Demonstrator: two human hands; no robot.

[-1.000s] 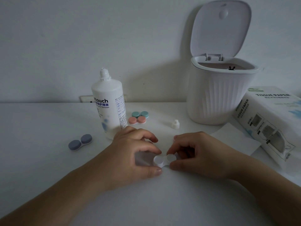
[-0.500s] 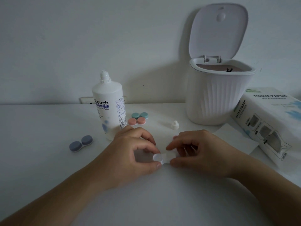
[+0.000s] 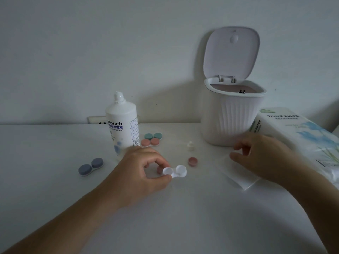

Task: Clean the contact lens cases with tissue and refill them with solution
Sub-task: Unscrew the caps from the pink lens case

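Since half a second ago my right hand (image 3: pixel 264 158) has left the white lens case (image 3: pixel 175 171) and swung right, over the tissue sheet (image 3: pixel 238 173) lying flat near the tissue pack (image 3: pixel 300 136). It is blurred; its fingers look loosely curled, and I cannot tell whether they touch the sheet or hold anything. A pink cap (image 3: pixel 192 161) now lies on the table (image 3: pixel 55 180) just beyond the case, whose right well is uncovered. My left hand (image 3: pixel 139 173) pinches the case's left end between thumb and forefinger, holding it low at the middle of the table.

Behind my left hand stands the solution bottle (image 3: pixel 122 125) with its cap off; its small white cap (image 3: pixel 190 146) sits apart to the right. A pink and green pair of cases (image 3: pixel 151 139) lies just beside the bottle, and a blue case (image 3: pixel 91 166) lies well to the left. A white bin (image 3: pixel 231 114) with its lid up stands at the back right.
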